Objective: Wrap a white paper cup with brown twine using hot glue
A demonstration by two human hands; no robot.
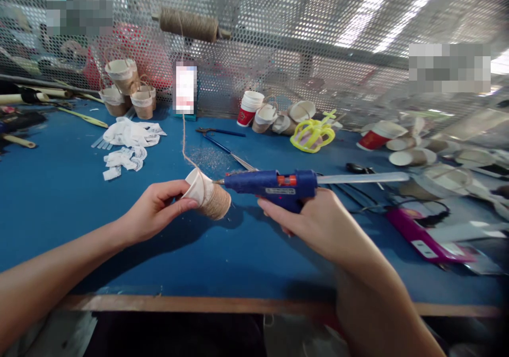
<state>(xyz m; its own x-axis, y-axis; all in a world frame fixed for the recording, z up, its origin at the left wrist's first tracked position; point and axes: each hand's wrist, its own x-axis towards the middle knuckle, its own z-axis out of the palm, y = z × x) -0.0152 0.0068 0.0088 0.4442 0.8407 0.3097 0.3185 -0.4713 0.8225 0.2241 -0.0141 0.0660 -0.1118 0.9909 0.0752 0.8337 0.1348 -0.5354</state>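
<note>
My left hand (159, 208) pinches the white rim of a small paper cup (214, 200) whose lower part is wound with brown twine. The cup is tilted, its base pointing right and down. From a spool of twine (189, 24) on the mesh, a strand (184, 139) runs down to the cup's rim area. My right hand (306, 219) is wrapped round the grip of a blue glue gun (270, 182). A clear glue stick (361, 178) juts from its back. The gun's nozzle is at the cup's side; whether it touches, I cannot tell.
Scissors (234, 158) and pliers (222, 132) lie behind the cup. White cloth scraps (131, 132) and twine-wrapped cups (121, 73) are at the left. Red cups (250, 107) and a yellow woven piece (312, 135) stand at the back. A purple power strip (425, 240) lies at the right.
</note>
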